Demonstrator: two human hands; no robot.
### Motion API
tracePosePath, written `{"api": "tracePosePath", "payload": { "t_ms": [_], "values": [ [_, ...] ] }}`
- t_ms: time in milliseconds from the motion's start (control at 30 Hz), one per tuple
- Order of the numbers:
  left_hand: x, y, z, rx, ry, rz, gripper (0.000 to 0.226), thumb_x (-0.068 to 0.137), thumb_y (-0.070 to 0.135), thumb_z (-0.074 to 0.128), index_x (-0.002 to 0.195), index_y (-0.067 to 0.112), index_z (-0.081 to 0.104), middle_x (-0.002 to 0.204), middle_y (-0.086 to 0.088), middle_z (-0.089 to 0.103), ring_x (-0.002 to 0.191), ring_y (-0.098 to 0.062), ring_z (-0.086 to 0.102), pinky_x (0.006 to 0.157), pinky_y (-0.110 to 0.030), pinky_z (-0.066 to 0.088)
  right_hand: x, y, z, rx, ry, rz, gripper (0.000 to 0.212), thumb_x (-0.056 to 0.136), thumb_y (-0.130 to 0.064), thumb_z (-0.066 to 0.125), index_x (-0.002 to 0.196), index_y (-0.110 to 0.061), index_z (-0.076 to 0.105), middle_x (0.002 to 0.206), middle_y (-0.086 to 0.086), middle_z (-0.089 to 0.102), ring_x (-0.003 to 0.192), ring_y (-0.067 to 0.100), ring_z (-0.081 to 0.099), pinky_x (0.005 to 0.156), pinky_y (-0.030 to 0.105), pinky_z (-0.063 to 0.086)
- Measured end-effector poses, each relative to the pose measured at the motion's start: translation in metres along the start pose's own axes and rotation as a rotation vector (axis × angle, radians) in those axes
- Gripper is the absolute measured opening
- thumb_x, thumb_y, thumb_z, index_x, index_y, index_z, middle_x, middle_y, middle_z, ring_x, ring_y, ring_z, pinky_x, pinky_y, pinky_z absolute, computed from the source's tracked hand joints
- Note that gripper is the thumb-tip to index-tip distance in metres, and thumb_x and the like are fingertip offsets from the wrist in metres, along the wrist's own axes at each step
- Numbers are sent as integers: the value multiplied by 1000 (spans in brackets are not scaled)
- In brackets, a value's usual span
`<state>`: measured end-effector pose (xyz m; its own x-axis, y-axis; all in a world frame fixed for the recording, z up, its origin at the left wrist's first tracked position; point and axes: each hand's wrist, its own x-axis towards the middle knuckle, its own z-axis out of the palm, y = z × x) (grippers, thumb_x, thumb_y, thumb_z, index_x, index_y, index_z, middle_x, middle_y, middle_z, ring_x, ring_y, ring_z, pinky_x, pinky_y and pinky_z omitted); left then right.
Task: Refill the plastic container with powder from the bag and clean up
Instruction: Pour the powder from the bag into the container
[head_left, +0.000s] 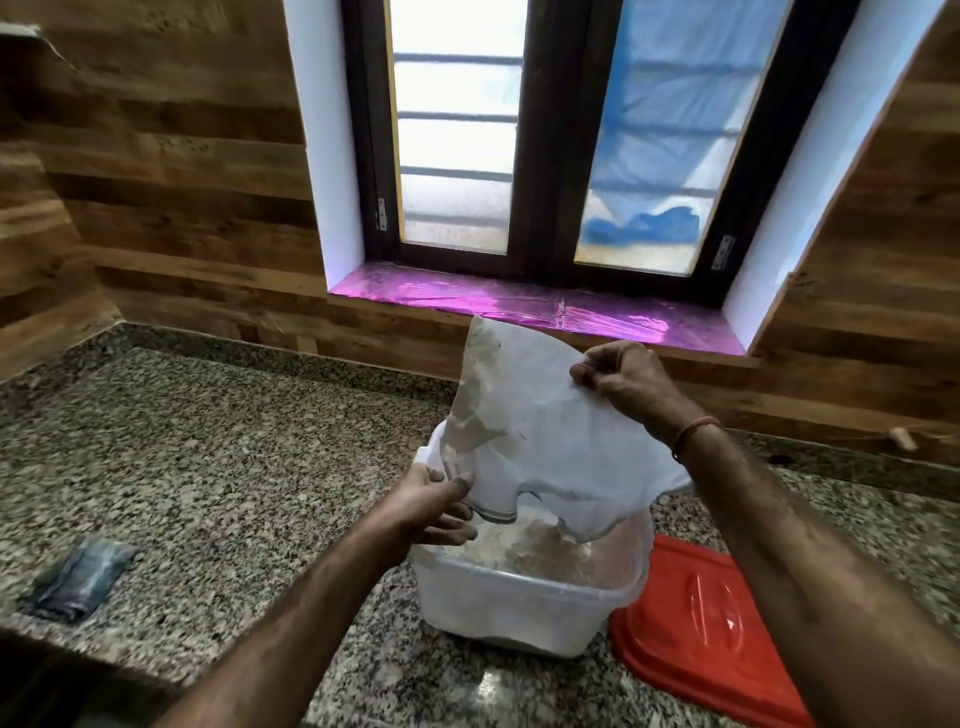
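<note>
Daylight entered through the dark-framed two-pane window (540, 135), panes overexposed. Glare marked the glossy magenta foil-covered sill (524, 304) and the speckled grey granite counter (197, 441) at its near edge. Wide-angle bending at frame edges; overall slightly soft.

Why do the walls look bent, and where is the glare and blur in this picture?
Head view: the wide-angle lens bows the window frame and wood walls outward; daylight washes the panes nearly white; the purple sill shines with glare; a bright spot reflects off the granite counter; the bag and right hand look slightly soft, perhaps from motion.
</note>
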<state>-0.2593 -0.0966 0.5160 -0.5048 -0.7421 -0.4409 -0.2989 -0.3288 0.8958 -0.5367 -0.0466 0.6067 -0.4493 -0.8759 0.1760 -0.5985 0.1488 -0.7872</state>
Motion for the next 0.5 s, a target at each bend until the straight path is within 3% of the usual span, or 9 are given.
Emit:
{"api": "tracePosePath", "payload": {
  "t_ms": [67,133,233,267,367,433,500],
  "values": [
    [6,-2,6,-113,-41,-78,30,103,24,60,122,1,53,121,-34,62,100,-42,72,66,-39,64,0,-1,1,1,-31,0,19,91,-25,78,73,-19,78,82,8,76,74,13,62,68,33,53],
    [15,-3,14,-223,-19,-116,31,102,15,60,129,1,52,128,-36,59,103,-41,69,63,-37,64,-1,1,2,1,-52,1,19,91,-26,78,73,-19,77,79,3,73,71,11,60,67,33,51],
    [20,-5,24,-287,-6,-124,35,97,4,66,128,-3,53,117,-28,70,101,-41,73,82,-39,61,-2,2,1,-22,-59,-1,19,91,-26,78,76,-15,78,77,1,72,67,9,56,64,31,49],
    [19,-4,26,-299,-7,-127,35,95,3,68,126,-1,52,114,-28,72,102,-42,73,81,-40,61,-3,1,0,-35,-62,-7,19,91,-26,77,76,-14,78,76,0,71,66,8,55,63,30,48],
    [11,-3,27,-320,-1,-165,41,93,2,71,117,11,40,122,-31,64,108,-51,68,42,-29,54,-5,-2,3,-79,-70,-24,17,91,-24,78,77,-14,78,69,-6,68,63,4,55,61,23,46],
    [9,-5,30,-385,-17,-185,53,90,-2,73,125,12,36,126,-31,59,105,-52,69,39,-33,56,-7,-1,6,-108,-48,-35,18,90,-24,79,77,-12,78,69,-5,69,66,4,56,64,26,47],
    [7,-5,35,-418,-27,-187,55,88,-7,72,130,9,39,126,-29,62,89,-41,72,45,-35,61,-7,0,7,-121,-30,-35,20,89,-25,79,73,-12,77,67,-4,69,65,4,55,65,28,47]
  ]
}}
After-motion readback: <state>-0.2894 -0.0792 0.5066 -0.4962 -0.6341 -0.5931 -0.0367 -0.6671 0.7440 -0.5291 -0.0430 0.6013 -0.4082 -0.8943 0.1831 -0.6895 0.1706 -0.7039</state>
